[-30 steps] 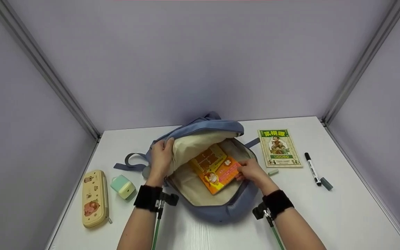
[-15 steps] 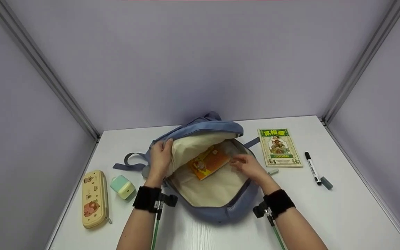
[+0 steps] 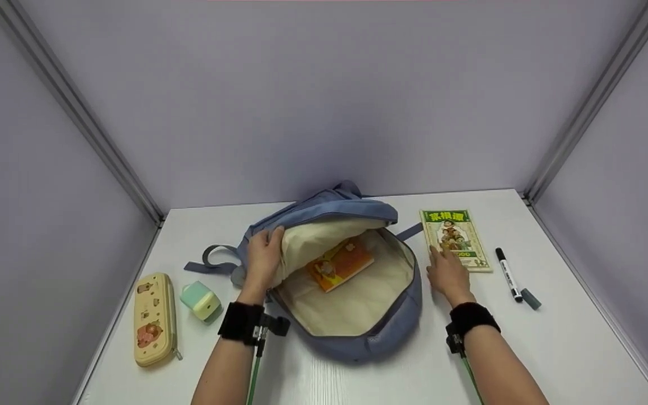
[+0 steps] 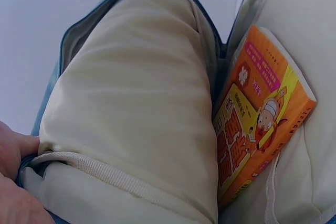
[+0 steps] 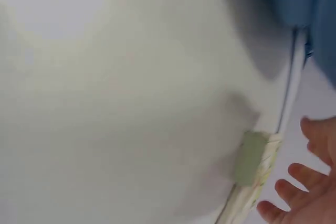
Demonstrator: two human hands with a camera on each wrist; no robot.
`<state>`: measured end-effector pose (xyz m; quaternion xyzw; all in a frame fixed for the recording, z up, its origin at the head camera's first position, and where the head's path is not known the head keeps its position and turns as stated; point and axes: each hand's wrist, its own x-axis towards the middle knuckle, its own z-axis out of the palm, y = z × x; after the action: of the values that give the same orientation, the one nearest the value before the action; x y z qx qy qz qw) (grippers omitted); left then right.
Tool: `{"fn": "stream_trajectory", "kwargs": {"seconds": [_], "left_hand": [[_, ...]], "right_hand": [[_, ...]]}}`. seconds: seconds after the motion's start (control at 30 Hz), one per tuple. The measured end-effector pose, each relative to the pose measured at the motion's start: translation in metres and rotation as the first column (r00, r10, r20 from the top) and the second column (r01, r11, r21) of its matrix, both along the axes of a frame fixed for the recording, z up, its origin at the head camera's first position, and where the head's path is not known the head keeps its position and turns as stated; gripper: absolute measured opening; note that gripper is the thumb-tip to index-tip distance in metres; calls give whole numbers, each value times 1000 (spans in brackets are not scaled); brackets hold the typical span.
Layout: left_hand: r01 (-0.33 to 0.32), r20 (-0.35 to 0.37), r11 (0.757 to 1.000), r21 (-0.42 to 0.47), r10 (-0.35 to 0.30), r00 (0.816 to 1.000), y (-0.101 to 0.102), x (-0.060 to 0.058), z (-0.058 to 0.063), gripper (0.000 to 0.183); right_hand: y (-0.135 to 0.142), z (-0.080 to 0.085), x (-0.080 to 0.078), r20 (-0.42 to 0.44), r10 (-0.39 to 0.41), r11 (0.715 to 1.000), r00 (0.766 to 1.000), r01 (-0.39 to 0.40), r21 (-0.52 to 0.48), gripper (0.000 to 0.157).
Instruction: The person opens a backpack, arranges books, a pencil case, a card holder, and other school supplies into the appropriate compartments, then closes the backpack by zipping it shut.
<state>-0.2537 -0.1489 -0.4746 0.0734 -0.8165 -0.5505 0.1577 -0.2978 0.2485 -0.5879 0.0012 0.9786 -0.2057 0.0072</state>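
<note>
A blue backpack (image 3: 391, 320) lies unzipped on the white table, its cream lining showing. My left hand (image 3: 263, 256) grips the edge of its raised flap, the thumb on the lining. Inside the bag an orange book (image 3: 341, 265) lies partly under the flap; the left wrist view shows its cartoon cover (image 4: 257, 103). At the right my right hand (image 3: 449, 274) reaches over the lower left part of a green-and-cream book (image 3: 473, 239). Its fingers are spread apart in the right wrist view, holding nothing. A small pale green block (image 5: 249, 158) sits against that book's edge.
A yellow pencil case (image 3: 154, 320) and a mint-and-yellow box-shaped item (image 3: 200, 302) lie left of the bag. A black-and-white marker (image 3: 508, 274) and a dark green block (image 3: 531, 299) lie at the right. Straps (image 3: 211, 269) trail beside the bag; walls border the table.
The right hand let go of the orange book, which now lies deeper in the bag, and moved right to the green-and-cream book. The left hand keeps holding the flap.
</note>
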Motion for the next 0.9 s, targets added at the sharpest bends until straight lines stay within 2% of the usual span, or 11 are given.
{"fn": "stream_trajectory", "kwargs": {"seconds": [0.1,0.2,0.53,0.73,0.8,0.9], "left_hand": [[16,7,1000,8,-16,1000,0,1,-1,41],[15,10,1000,2,-15,1000,2,1,-1,41],[21,10,1000,-2,-21,1000,4,1,-5,42],[21,21,1000,19,-22,1000,2,1,-6,41],[25,23,999,29,-26,999,2,1,-6,41],[25,19,999,43,-26,999,1,1,-7,41]], "right_hand": [[13,-8,5,133,59,997,989,-65,39,55],[22,-9,11,187,90,995,978,-98,34,55],[32,2,48,228,153,985,962,-167,41,56],[30,12,68,228,210,973,951,-226,46,50],[32,16,70,238,211,976,948,-217,1,47],[39,19,68,229,153,987,961,-136,-89,46]]}}
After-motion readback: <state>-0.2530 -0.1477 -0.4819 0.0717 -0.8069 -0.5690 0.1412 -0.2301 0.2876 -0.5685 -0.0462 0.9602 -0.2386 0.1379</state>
